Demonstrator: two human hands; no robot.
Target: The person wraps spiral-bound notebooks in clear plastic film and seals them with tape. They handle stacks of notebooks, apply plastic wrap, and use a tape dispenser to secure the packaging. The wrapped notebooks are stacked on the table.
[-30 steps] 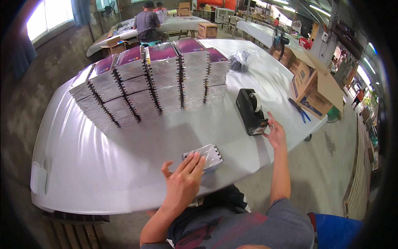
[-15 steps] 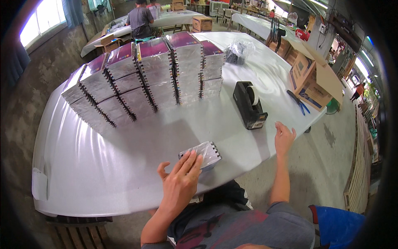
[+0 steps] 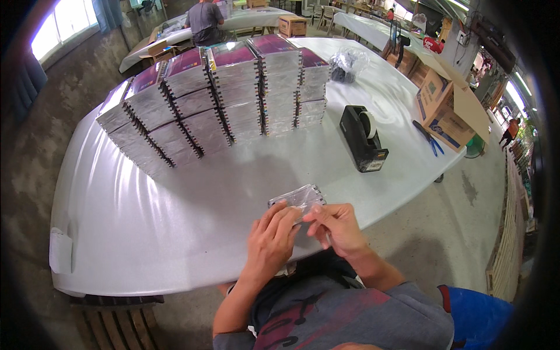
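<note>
A small block in clear plastic wrap (image 3: pixel 300 195), with dark notched edges like the bound stacks behind it, lies near the table's front edge. My left hand (image 3: pixel 272 238) holds it down, fingers together over its near side. Against its right end is my right hand (image 3: pixel 339 228), thumb and fingers pinched. Whatever is between those fingertips is too small to make out. Beyond to the right stands a black tape dispenser (image 3: pixel 363 140) with a pale roll in it.
Tall rows of wrapped spiral-bound notebooks (image 3: pixel 236 87) with purple covers stand at the back left. Blue-handled pliers (image 3: pixel 429 138) and an open cardboard box (image 3: pixel 446 111) are at the right edge. Behind the dispenser sits a clear plastic bag (image 3: pixel 345 65). A person (image 3: pixel 204 23) sits at another table.
My right hand has come left from beside the tape dispenser to the wrapped block. My left hand stays on the block, its fingers now more drawn together. The whole view has shifted slightly.
</note>
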